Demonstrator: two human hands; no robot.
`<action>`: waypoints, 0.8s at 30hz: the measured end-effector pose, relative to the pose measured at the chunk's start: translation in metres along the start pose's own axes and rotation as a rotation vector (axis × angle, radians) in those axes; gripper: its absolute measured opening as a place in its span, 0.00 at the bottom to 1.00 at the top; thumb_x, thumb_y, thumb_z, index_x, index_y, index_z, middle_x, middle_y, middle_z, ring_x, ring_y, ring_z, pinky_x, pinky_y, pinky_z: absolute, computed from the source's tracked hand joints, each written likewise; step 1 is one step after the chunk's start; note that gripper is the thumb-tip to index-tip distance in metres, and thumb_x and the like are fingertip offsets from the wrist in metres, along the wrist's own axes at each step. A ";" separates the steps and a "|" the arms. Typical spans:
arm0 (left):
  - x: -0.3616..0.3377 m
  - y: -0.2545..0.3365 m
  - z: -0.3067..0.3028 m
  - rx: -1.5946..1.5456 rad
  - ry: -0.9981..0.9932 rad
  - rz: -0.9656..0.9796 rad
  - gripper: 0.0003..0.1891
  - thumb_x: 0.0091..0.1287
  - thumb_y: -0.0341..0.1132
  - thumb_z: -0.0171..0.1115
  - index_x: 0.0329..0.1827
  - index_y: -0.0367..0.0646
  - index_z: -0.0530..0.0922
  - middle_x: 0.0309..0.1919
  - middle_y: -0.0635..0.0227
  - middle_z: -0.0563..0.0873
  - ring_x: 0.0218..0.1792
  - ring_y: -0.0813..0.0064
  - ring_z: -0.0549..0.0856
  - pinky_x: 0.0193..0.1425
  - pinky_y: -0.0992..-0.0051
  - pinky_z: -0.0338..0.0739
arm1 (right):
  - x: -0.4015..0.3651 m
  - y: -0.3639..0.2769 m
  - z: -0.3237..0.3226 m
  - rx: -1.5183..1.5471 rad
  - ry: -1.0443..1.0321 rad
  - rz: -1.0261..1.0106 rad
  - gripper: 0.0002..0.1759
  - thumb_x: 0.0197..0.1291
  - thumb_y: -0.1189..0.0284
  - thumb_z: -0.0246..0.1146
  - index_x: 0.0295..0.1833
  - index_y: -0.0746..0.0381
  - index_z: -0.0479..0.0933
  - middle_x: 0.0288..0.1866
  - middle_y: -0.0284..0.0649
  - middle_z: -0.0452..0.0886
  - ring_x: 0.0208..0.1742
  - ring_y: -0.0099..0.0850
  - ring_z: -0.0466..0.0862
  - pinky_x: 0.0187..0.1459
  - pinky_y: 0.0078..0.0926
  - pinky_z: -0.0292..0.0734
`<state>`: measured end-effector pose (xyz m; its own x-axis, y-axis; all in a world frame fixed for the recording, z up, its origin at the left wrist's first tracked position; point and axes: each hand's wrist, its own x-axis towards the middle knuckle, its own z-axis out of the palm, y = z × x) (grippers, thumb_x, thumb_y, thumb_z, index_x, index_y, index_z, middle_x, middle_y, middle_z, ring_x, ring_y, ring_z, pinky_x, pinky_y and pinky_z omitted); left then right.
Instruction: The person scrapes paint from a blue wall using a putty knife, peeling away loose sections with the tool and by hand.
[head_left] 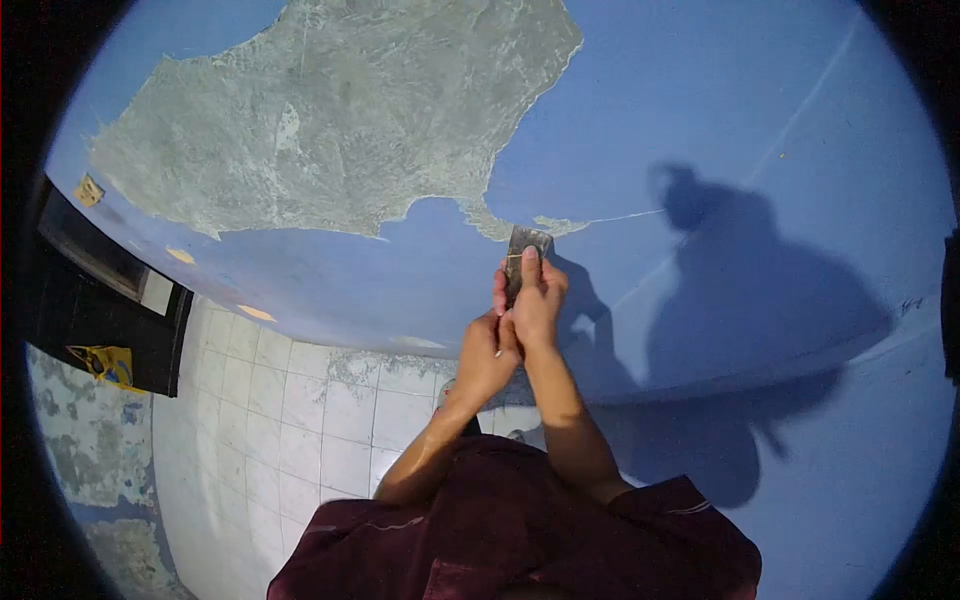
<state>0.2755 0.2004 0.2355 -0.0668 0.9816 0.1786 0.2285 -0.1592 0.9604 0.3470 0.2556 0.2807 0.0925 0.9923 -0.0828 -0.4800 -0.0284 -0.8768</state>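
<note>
Both my hands grip one metal scraper [524,243] and press its blade against a blue painted wall [720,130]. My right hand [539,296] is uppermost, fingers wrapped round the handle just below the blade. My left hand [487,355] clasps the handle's lower end, touching the right hand. The blade sits at the edge of a large grey patch [330,110] where the paint is gone and bare plaster shows. A thin strip of remaining paint edge runs right from the blade.
White wall tiles [290,420] cover the wall below the blue paint. A dark frame [100,290] with a yellow scrap stands at the left. My shadow [740,300] falls on the wall to the right. My dark red shirt [520,530] fills the bottom.
</note>
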 end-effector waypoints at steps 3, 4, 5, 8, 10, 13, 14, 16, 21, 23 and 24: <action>0.001 -0.013 0.015 0.019 0.022 0.041 0.13 0.74 0.34 0.44 0.41 0.31 0.72 0.15 0.67 0.74 0.12 0.79 0.72 0.14 0.73 0.63 | 0.005 -0.001 -0.006 -0.111 0.038 0.031 0.20 0.72 0.62 0.51 0.33 0.67 0.74 0.19 0.36 0.75 0.14 0.23 0.71 0.14 0.21 0.63; -0.002 0.013 0.025 -0.244 0.013 -0.190 0.13 0.72 0.33 0.46 0.37 0.31 0.72 0.14 0.62 0.75 0.08 0.73 0.73 0.11 0.72 0.62 | 0.008 -0.006 -0.012 -0.228 -0.002 -0.020 0.21 0.72 0.62 0.51 0.32 0.67 0.73 0.18 0.37 0.75 0.14 0.23 0.71 0.14 0.22 0.63; 0.000 0.009 0.034 -0.327 -0.003 -0.240 0.13 0.73 0.34 0.46 0.38 0.31 0.72 0.13 0.63 0.75 0.08 0.74 0.72 0.11 0.73 0.61 | 0.009 -0.004 -0.017 -0.226 -0.003 -0.011 0.21 0.72 0.62 0.51 0.32 0.67 0.73 0.18 0.37 0.75 0.14 0.23 0.71 0.14 0.22 0.63; 0.005 0.016 0.020 -0.329 -0.049 -0.275 0.13 0.72 0.33 0.47 0.36 0.29 0.72 0.13 0.60 0.76 0.10 0.71 0.74 0.14 0.70 0.64 | 0.013 0.003 -0.014 -0.200 -0.006 -0.054 0.22 0.73 0.63 0.50 0.30 0.68 0.74 0.18 0.37 0.75 0.14 0.23 0.71 0.15 0.23 0.64; 0.005 0.002 0.002 0.010 -0.011 -0.130 0.14 0.71 0.32 0.48 0.34 0.27 0.73 0.15 0.54 0.78 0.14 0.67 0.77 0.20 0.67 0.68 | 0.006 0.006 -0.003 -0.123 0.007 -0.057 0.22 0.73 0.62 0.50 0.31 0.67 0.74 0.18 0.38 0.75 0.14 0.23 0.71 0.14 0.22 0.64; 0.002 -0.004 0.021 -0.070 0.055 -0.041 0.11 0.71 0.31 0.48 0.37 0.30 0.74 0.20 0.63 0.79 0.12 0.78 0.74 0.15 0.72 0.65 | 0.010 0.005 -0.011 -0.060 0.003 -0.037 0.22 0.73 0.61 0.50 0.31 0.67 0.74 0.19 0.38 0.75 0.14 0.24 0.71 0.14 0.22 0.64; 0.002 -0.002 0.031 -0.153 0.045 -0.116 0.11 0.70 0.31 0.48 0.38 0.30 0.74 0.20 0.62 0.79 0.14 0.77 0.75 0.17 0.72 0.66 | 0.013 0.002 -0.018 -0.206 -0.016 -0.078 0.22 0.72 0.61 0.50 0.31 0.67 0.74 0.19 0.38 0.75 0.14 0.24 0.71 0.14 0.22 0.64; 0.002 0.010 0.031 -0.210 0.010 -0.220 0.12 0.70 0.32 0.48 0.39 0.29 0.74 0.20 0.62 0.79 0.18 0.75 0.77 0.21 0.71 0.68 | 0.013 -0.001 -0.022 -0.367 -0.026 -0.103 0.22 0.73 0.62 0.49 0.31 0.66 0.74 0.19 0.38 0.76 0.14 0.24 0.71 0.15 0.23 0.66; 0.008 -0.015 0.009 -0.020 -0.027 -0.038 0.14 0.71 0.33 0.48 0.37 0.29 0.74 0.18 0.63 0.78 0.17 0.75 0.76 0.20 0.71 0.68 | 0.006 0.005 -0.007 -0.066 -0.001 -0.076 0.22 0.73 0.61 0.50 0.30 0.66 0.74 0.19 0.37 0.76 0.15 0.23 0.71 0.15 0.22 0.66; 0.006 -0.018 0.025 -0.043 0.077 0.058 0.15 0.73 0.35 0.47 0.34 0.30 0.74 0.17 0.64 0.78 0.16 0.76 0.76 0.19 0.71 0.68 | 0.007 -0.001 -0.011 -0.210 -0.007 -0.072 0.22 0.73 0.61 0.50 0.30 0.67 0.74 0.19 0.37 0.76 0.15 0.22 0.72 0.15 0.22 0.66; 0.006 -0.035 0.041 -0.117 0.109 -0.038 0.16 0.73 0.35 0.47 0.32 0.30 0.73 0.18 0.64 0.78 0.17 0.77 0.75 0.20 0.71 0.67 | 0.011 -0.002 -0.017 -0.318 -0.017 -0.089 0.22 0.73 0.61 0.50 0.30 0.66 0.74 0.18 0.37 0.76 0.15 0.22 0.72 0.15 0.22 0.66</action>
<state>0.3072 0.2165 0.1940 -0.1793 0.9710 0.1580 0.1093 -0.1399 0.9841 0.3638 0.2642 0.2736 0.1055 0.9944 0.0062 -0.1741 0.0246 -0.9844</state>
